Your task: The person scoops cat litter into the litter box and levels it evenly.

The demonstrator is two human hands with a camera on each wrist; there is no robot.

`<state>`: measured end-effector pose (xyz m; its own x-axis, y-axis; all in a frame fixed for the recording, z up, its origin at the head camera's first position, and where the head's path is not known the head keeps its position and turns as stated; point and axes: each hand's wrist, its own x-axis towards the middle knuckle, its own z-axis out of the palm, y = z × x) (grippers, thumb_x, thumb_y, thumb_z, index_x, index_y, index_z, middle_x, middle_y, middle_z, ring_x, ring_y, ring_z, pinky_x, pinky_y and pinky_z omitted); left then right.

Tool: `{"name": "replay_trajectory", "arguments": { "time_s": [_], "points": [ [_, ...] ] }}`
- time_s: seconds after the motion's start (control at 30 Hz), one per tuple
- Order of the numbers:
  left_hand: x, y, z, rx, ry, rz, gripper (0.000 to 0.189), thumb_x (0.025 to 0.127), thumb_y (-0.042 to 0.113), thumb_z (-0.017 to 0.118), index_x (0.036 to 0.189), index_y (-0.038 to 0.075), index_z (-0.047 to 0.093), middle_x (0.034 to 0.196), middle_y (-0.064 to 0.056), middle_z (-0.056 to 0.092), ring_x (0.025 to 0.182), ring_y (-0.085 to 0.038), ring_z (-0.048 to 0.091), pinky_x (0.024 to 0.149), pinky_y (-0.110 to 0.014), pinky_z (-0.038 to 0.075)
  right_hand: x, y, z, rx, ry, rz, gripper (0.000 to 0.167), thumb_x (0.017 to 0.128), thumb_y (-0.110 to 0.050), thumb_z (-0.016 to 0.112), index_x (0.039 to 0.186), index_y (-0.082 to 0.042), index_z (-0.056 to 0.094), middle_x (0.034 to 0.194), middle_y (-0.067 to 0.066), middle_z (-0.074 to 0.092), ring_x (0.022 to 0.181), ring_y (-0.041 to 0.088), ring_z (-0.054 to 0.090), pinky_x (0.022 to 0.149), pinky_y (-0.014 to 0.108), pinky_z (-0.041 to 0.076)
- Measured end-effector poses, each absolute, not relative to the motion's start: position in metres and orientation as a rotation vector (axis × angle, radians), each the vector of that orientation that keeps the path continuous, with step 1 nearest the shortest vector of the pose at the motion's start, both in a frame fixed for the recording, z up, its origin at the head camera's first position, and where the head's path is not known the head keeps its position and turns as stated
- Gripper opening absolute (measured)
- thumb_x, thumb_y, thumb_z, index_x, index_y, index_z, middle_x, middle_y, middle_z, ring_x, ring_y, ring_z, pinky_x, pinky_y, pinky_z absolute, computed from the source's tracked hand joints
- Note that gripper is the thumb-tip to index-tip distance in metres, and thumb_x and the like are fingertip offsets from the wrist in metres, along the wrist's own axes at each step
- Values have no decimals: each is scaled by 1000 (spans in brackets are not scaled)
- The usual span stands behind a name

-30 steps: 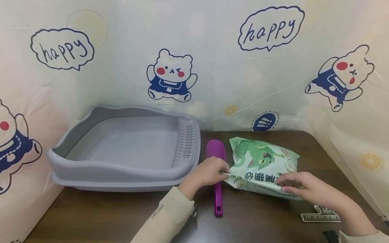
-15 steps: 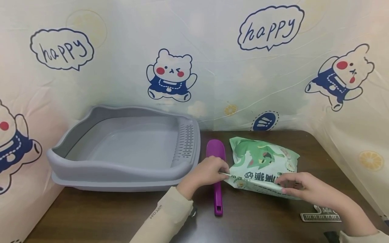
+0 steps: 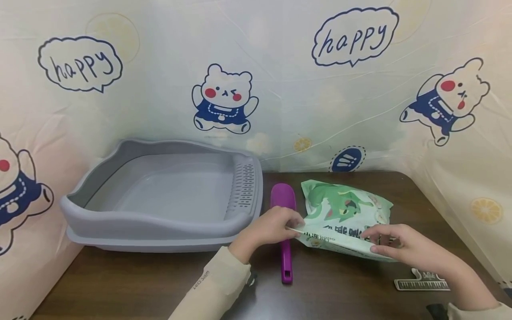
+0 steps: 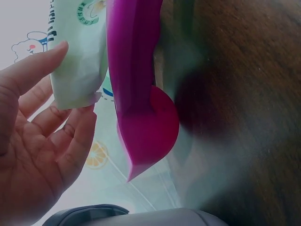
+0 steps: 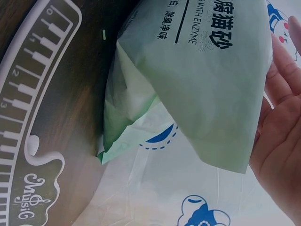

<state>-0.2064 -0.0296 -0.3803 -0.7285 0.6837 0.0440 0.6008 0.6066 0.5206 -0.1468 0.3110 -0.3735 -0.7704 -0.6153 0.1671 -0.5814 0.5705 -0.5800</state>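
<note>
A green-and-white bag of cat litter (image 3: 344, 213) with a green cat print lies on the table. My left hand (image 3: 276, 224) pinches its near left corner; in the left wrist view the thumb lies on one face and the fingers behind the bag corner (image 4: 77, 75). At the near right side, my right hand (image 3: 408, 244) holds the same edge between thumb and fingers. The right wrist view has the bag's flap (image 5: 211, 108) lifted, partly covering the fingers. Under my left hand lies a purple scoop (image 3: 286, 262), its middle partly hidden.
A grey litter box (image 3: 152, 231) with a slotted side step stands on the left. A flat clip with piano-key markings (image 3: 422, 284) lies near my right wrist. Printed cloth (image 3: 280, 111) hangs behind the dark wooden table (image 3: 168, 284).
The near edge of the bag has tipped slightly, showing more of the printed lettering there. Both hands stay at the same edge with only slight shifts.
</note>
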Motion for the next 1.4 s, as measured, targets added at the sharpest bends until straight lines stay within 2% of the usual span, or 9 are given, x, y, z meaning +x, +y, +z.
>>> {"name": "replay_trajectory", "arguments": {
  "time_s": [0.37,0.5,0.7,0.9,1.1,1.2,1.33,1.4],
  "points": [
    [-205,-31,-371,1166,2678,724,41,86,20,78,125,11,68,99,0,68,90,-10,56,86,-24,48,-147,312,-374,-1113,2681,-1008,28,90,-6,70,116,-14,67,81,-15,58,76,-1,52,57,21,44],
    [-203,-32,-371,1167,2685,690,43,86,23,78,126,13,67,96,2,64,91,-9,50,85,-23,44,-143,311,-372,-1067,2680,-1005,26,91,-10,70,116,-19,67,84,-15,61,79,-1,54,57,22,45],
    [-198,-35,-368,1181,2703,682,32,85,26,79,115,16,72,101,5,65,95,-9,47,84,-22,43,-137,309,-371,-1069,2672,-1033,28,92,-10,69,117,-21,68,91,-14,65,82,1,56,59,23,48],
    [-194,-35,-364,1193,2688,678,24,84,33,80,103,22,73,104,11,65,98,-9,43,77,-24,39,-134,308,-374,-1203,2673,-1039,32,90,-6,71,117,-22,68,105,-11,69,93,2,60,67,23,50],
    [-189,-34,-359,1229,2645,685,12,84,35,79,90,26,75,108,13,62,105,-9,43,84,-30,38,-134,307,-382,-1476,2593,-1074,40,85,6,70,112,-24,67,109,-7,68,103,3,59,84,15,46],
    [-187,-33,-358,1248,2629,707,11,85,38,78,86,27,76,122,11,58,115,-10,42,91,-34,40,-136,308,-386,-1537,2536,-1086,45,84,13,66,111,-23,67,110,-3,68,106,4,59,90,10,42],
    [-188,-32,-358,1234,2607,772,17,86,41,75,84,25,77,134,8,53,120,-12,43,97,-35,42,-138,309,-389,-1554,2546,-1032,48,84,17,63,111,-23,67,112,-2,68,109,3,58,92,7,41],
    [-190,-30,-357,1252,2578,796,20,89,40,72,85,21,78,130,6,57,116,-11,47,97,-30,43,-138,309,-389,-1528,2548,-1007,45,85,14,65,111,-23,67,111,-3,67,108,3,58,89,8,43]
  ]
}}
